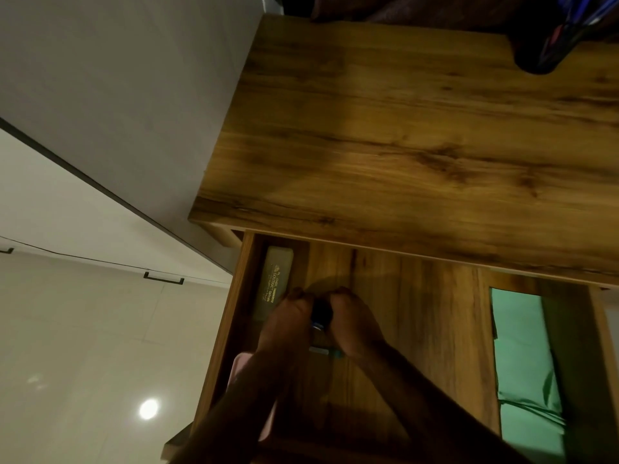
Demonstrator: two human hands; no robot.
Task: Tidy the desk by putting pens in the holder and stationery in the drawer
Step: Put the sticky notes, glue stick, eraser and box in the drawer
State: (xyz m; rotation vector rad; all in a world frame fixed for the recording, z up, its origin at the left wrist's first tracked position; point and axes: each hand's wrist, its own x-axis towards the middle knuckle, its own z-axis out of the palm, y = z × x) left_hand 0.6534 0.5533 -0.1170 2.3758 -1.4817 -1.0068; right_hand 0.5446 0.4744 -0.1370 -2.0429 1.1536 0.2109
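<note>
The wooden desk's drawer (418, 329) stands pulled open below the desk top (402, 128). Both my hands are inside it, close together. My left hand (288, 326) and my right hand (355, 329) curl their fingers round a small dark blue-black object (321, 311) held between them; what it is cannot be told. A small silver and teal piece (326, 351) shows just below the hands. A dark pen holder (542, 45) with several pens stands at the desk's far right corner.
A grey-beige case (274, 283) with gold lettering lies along the drawer's left wall. A pink object (241, 366) shows under my left forearm. Green material (522, 356) fills the space right of the drawer. Pale tiled floor (83, 329) lies to the left.
</note>
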